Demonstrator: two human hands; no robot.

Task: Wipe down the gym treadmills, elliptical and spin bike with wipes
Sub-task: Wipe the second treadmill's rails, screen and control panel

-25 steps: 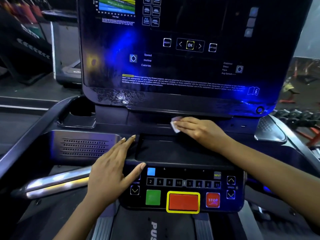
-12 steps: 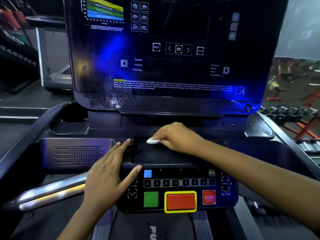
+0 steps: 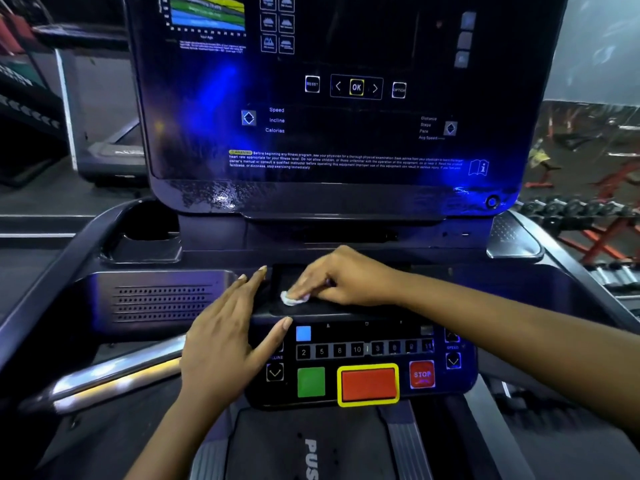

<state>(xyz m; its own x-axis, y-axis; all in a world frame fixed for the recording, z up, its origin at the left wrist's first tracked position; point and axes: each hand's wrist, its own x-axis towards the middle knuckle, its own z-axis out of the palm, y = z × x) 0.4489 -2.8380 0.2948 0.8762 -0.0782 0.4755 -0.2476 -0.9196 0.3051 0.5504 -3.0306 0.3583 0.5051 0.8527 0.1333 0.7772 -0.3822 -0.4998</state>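
On the treadmill (image 3: 540,299) console right in front of us, head view: our right hand (image 3: 346,278) comes in from about 4 o'clock with its fingers curled down around a small white wipe (image 3: 292,298), pinching it and pressing it onto the dark recessed tray (image 3: 287,277) just below centre. So the wipe sits at the tray's left end, right above the button panel (image 3: 363,327). Our left hand (image 3: 221,341), down at 7 o'clock, is flat and relaxed and holds nothing. Its fingers are stretched out along the tray's left edge and the thumb lies on the panel's top left corner. Toward 6 o'clock the panel shows a green button (image 3: 311,382), a big red button (image 3: 368,384) with a yellow frame, and a STOP button (image 3: 421,374). Up at 12 o'clock the big display (image 3: 346,133) has blue glare and wet-looking smears along its bottom edge. There's a speaker grille (image 3: 162,303) at 8 o'clock and a rack of dumbbells (image 3: 588,213) at 3 o'clock.
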